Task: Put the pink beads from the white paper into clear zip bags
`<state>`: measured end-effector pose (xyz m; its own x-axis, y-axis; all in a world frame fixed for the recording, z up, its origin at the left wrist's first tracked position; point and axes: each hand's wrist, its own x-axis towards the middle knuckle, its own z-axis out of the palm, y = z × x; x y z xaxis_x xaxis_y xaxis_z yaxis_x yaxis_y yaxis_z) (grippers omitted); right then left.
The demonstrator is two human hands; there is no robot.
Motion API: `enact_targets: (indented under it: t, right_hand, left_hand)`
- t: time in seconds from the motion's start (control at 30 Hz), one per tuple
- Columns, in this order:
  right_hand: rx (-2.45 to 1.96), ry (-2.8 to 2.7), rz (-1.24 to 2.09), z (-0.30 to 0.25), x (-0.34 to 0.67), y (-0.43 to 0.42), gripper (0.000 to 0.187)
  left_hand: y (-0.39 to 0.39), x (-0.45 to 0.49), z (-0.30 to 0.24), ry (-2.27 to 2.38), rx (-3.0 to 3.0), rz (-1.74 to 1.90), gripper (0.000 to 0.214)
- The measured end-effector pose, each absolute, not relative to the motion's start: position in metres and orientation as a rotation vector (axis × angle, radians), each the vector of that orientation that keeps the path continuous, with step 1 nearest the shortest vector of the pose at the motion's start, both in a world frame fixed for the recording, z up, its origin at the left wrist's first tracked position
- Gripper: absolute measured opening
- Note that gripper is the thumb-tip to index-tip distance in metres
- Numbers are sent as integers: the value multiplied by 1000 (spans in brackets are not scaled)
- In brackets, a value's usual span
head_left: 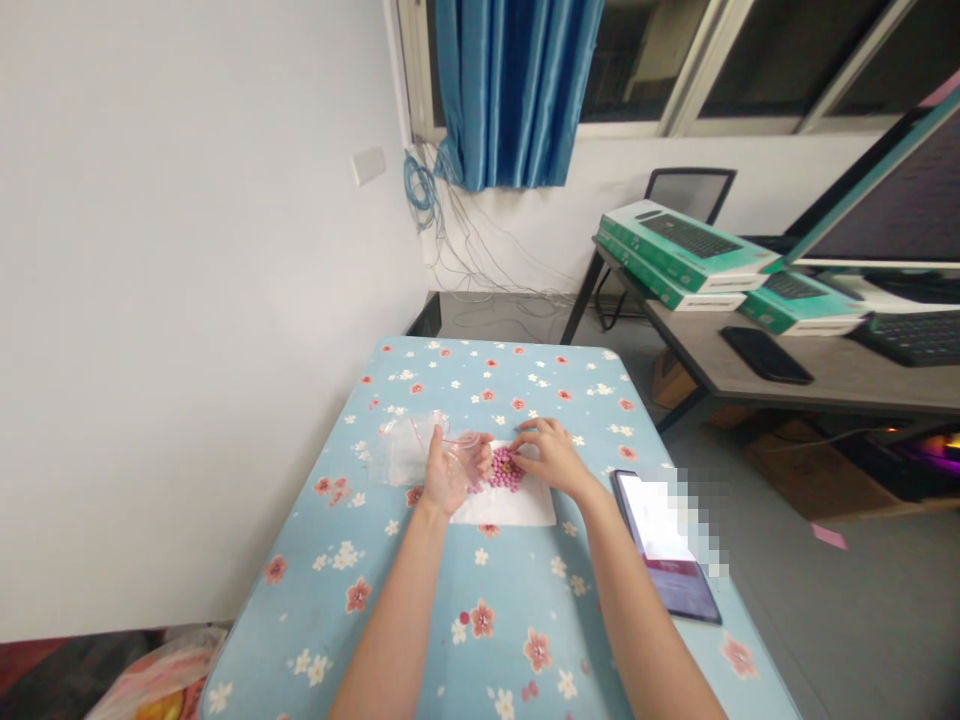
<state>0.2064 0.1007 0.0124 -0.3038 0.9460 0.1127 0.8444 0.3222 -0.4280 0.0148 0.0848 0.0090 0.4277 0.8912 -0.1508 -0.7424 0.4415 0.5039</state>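
Note:
My left hand (pixel 450 475) is turned palm up and cupped, its thumb raised and apart from the bent fingers. Behind it lies a clear plastic bag (pixel 394 455) with a pinkish line along its edge; whether the hand touches the bag is unclear. A pile of small pink beads (pixel 507 472) rests on a white sheet (pixel 517 510), between my two hands. My right hand (pixel 553 456) reaches over the right side of the pile, fingers bent and apart, the thumb at the beads. Any single bead at its fingertips is too small to make out.
A blue flowered cloth (pixel 420 620) covers the table. To the right of my right forearm lies a lit phone (pixel 667 550). A wall (pixel 187 300) borders the left side. On the desk at right are green keyboard boxes (pixel 682 250), a black phone (pixel 766 355) and a monitor (pixel 892 190).

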Motion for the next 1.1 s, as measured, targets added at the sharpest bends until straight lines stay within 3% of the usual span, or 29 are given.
enact_targets:
  t: [0.6,0.9,1.1]
  right_hand:
    - [-1509,-2172,479,11,207,103,11]
    - [-1254,-1863,551,50,189,94,15]
    - [-1151,-1868,638,64,170,83,16]
  left_hand:
    - [85,14,6,418,399,1043,73]
    - [82,19,12,510,437,980,73]
    - [81,21,9,538,435,988,61]
